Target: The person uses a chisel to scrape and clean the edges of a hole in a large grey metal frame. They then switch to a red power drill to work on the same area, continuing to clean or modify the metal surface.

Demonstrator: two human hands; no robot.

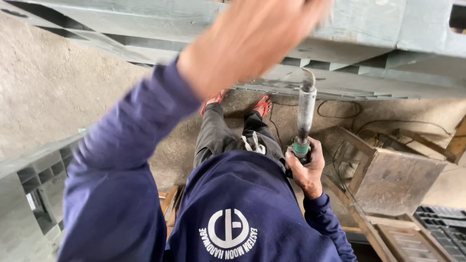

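My right hand [307, 167] is shut around the green collar of a grey cylindrical hand tool [306, 109]. The tool points away from me, and its curved tip meets the lower edge of a big grey painted metal frame [369, 53]. My left hand [247, 39] is raised close to the camera in front of that frame, blurred, with its fingers cut off by the top edge. Both arms wear dark blue sleeves. Below are my dark trousers and red sandals [263, 104] on the concrete floor.
A worn wooden stool with a metal-faced top [398, 179] stands on the right, with a black plastic crate [441, 223] beside it. Thin cables [340, 109] trail over the floor. Another grey gridded frame part [43, 179] lies at the left.
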